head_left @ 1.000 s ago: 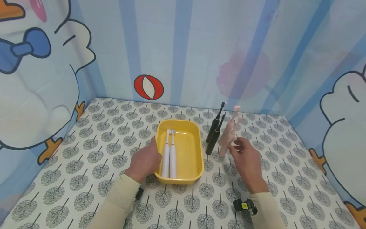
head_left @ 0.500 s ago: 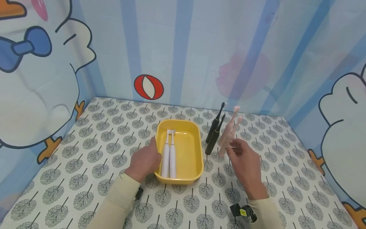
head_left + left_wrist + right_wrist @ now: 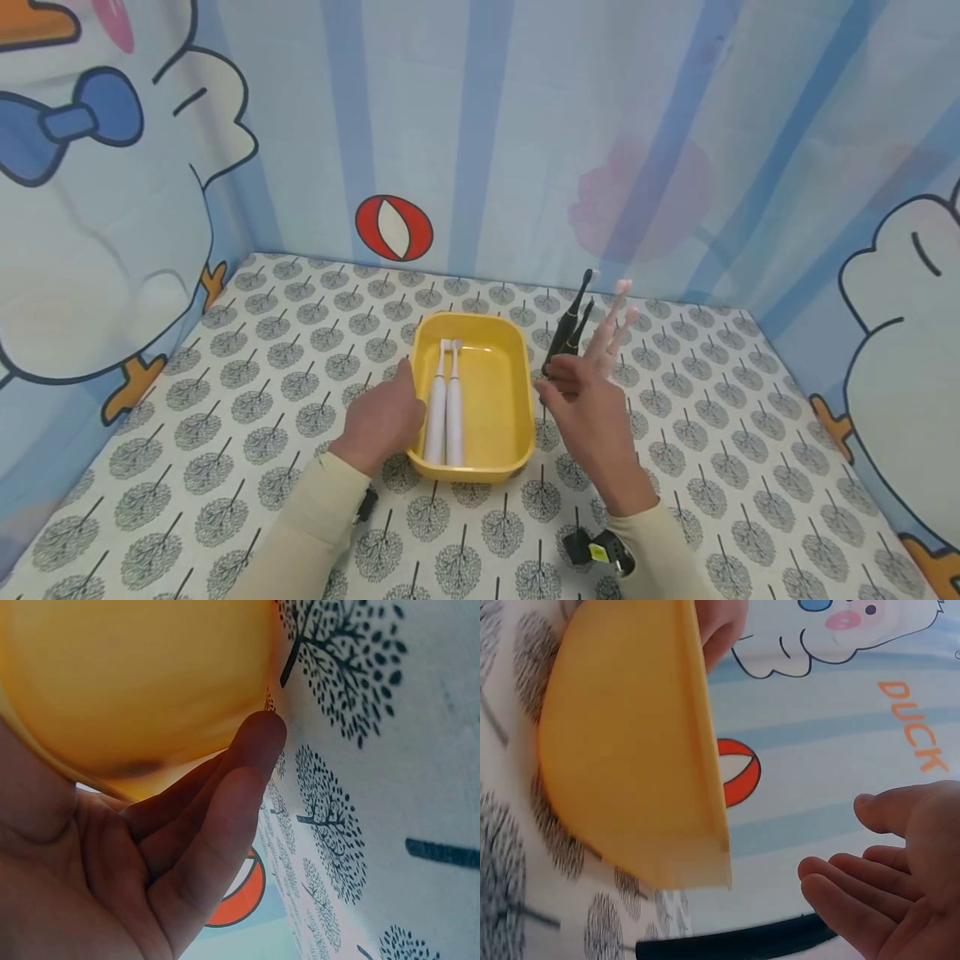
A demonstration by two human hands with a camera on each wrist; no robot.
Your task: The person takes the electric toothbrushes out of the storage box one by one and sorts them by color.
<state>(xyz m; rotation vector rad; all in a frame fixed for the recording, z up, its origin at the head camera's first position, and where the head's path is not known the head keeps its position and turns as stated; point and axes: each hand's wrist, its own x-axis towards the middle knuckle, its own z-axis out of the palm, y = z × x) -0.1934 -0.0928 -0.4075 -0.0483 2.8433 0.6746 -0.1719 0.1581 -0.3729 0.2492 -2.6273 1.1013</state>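
My left hand (image 3: 381, 417) grips the left rim of a yellow plastic tub (image 3: 495, 392); in the left wrist view the thumb lies over the rim and the fingers are against the outer wall. Inside, along the left side, lie two white electric toothbrushes (image 3: 454, 421). To the right of the tub my right hand (image 3: 596, 421) hovers with its fingers loosely extended, holding nothing. It partly hides two black electric toothbrushes (image 3: 562, 337) and two pink ones (image 3: 603, 340) standing behind it. In the right wrist view a black toothbrush handle (image 3: 735, 943) shows below the fingers.
A cloth with a tree print (image 3: 292, 483) covers the table. Curtains with blue stripes and cartoon ducks (image 3: 525, 125) hang behind and at both sides, right at the table's back edge.
My right hand has moved left, from beside the pink toothbrushes to in front of the black ones. The left hand and the tub have stayed in place.
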